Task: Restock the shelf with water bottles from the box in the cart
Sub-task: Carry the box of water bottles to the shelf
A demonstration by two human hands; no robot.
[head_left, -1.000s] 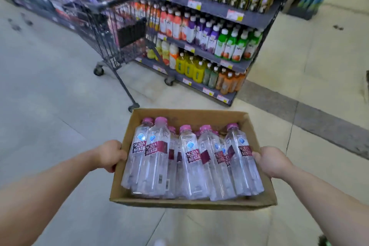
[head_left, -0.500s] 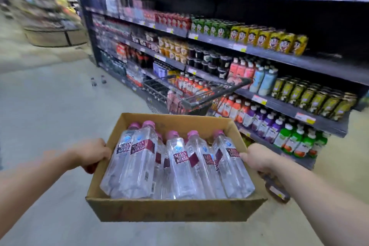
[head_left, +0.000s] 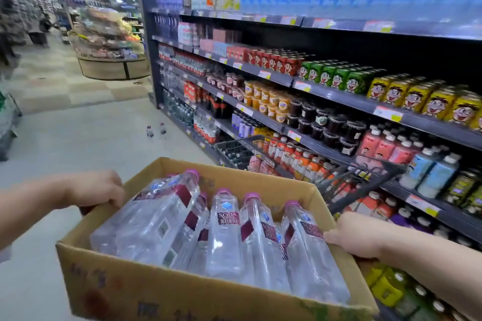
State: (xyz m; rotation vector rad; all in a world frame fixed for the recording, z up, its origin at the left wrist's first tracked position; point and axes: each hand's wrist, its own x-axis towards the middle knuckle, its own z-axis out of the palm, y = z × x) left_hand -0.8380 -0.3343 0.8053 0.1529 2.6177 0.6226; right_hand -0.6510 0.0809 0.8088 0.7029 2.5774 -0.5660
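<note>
Cardboard box [head_left: 182, 292] held in the air by both hands, tilted, near edge low. Left hand [head_left: 95, 189] clamped on the left wall, fingers curled over the rim. Right hand [head_left: 356, 234] clamped on the right wall, thumb side on the rim, touching the rightmost bottle.

Bottles [head_left: 224, 232] lie on their sides inside the box, caps pointing away from the person, packed touching one another, at least six visible. Clear plastic, pink-purple caps, maroon labels. Readable: "SODA" in white on the middle bottle, smaller characters under it not legible. Blue drop-shaped mark above the label. One bottle on the left shows a square code patch, too blurred to read.

Box front carries printed characters in blue and red-orange, smeared by motion, not readable.

Cart [head_left: 339, 177] stands behind the box, dark wire basket, against the shelf [head_left: 339, 103]. Whether anything sits in the basket cannot be told.

Shelf runs along the right, dark metal, yellow and white price tags on the edges, print too small to read. Top row: pale blue bottles with "water" repeated across the labels, green and orange dots below the word. Next row: red, green and yellow cans, all with the same cartoon face. Below that: cups of orange fruit and dark jelly, then pink, blue and orange drink bottles.

Two small bottles [head_left: 156, 130] stand on the floor [head_left: 78, 138] well ahead, near the shelf base.
</note>
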